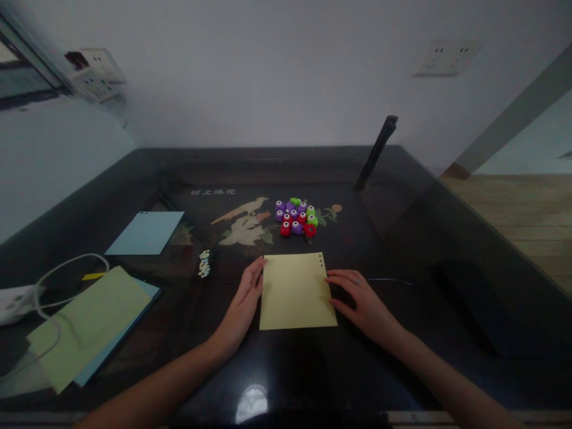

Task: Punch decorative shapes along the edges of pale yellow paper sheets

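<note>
Yellow sheet [297, 291] flat on bench [402, 238] near front edge; left hand [241, 307] and right hand [364, 298] flank side edges, grip spread, fingertips steadying it; small punches [297, 217] clustered beyond

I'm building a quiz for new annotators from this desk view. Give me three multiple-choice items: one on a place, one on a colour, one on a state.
1. Where is the cluster of small punches?
A. Beyond the yellow sheet
B. On the green sheet
C. Under the left hand

2. What colour is the lone sheet at far left?
A. Red
B. Light blue
C. Black

3. How is the yellow sheet lying?
A. Rolled up
B. Lifted in the air
C. Flat on the table, a hand at each side

Answers: 1 A, they sit farther up the table. 2 B, it is pale blue. 3 C, the left hand and right hand rest open at its edges.
</note>
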Demonstrator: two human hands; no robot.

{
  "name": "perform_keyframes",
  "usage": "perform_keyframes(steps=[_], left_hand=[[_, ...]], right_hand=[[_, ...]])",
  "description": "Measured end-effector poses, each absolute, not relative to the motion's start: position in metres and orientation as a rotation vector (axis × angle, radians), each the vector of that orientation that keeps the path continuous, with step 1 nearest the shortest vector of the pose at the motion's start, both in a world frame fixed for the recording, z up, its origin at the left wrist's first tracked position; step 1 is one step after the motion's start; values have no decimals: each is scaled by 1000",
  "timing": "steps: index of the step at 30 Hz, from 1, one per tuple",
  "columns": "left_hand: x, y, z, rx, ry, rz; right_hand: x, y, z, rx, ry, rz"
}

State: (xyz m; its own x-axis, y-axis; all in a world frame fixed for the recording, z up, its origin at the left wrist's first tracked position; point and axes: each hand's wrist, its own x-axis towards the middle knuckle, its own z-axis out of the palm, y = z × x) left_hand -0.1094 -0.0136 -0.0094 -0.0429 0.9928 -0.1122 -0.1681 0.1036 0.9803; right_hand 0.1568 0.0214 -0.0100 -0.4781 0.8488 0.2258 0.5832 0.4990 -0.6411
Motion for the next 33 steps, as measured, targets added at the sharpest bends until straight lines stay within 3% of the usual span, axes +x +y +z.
perform_keyframes(steps=[33], left_hand=[[-116, -11, 9, 882, 1119, 1193]], right_hand=[[161, 29, -4, -1279, -2136, 625]])
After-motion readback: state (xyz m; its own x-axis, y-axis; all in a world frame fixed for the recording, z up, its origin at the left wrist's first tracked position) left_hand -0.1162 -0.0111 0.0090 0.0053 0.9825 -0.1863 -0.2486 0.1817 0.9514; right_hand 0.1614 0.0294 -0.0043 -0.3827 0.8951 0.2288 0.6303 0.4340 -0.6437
